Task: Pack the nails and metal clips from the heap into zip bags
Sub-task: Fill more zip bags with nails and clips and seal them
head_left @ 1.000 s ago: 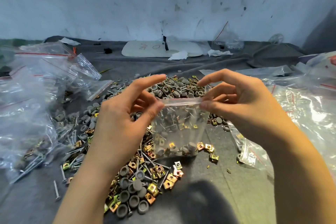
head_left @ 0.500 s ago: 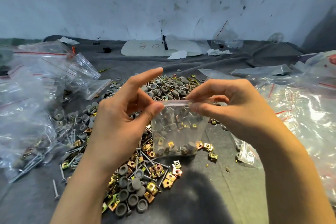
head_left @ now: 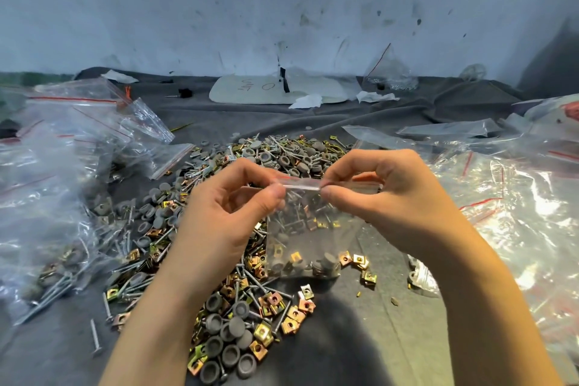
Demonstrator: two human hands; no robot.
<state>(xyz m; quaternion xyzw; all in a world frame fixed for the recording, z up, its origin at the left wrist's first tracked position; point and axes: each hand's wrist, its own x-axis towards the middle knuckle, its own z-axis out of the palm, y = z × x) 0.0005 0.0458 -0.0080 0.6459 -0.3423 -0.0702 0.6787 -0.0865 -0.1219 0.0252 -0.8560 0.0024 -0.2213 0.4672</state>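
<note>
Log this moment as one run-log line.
phase: sealing | bag: part-filled, held upright by heap | left hand: pinches zip strip | right hand: pinches zip strip | seal: cannot tell

The counter is draped in grey cloth. A heap of nails, brassy metal clips and grey caps sprawls across its middle. Clear zip bags pile along both sides. A white board and paper scraps lie at the back.

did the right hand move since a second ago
Yes: the right hand has slid left along the top of the zip bag towards the left hand, judged against the heap behind.
</note>
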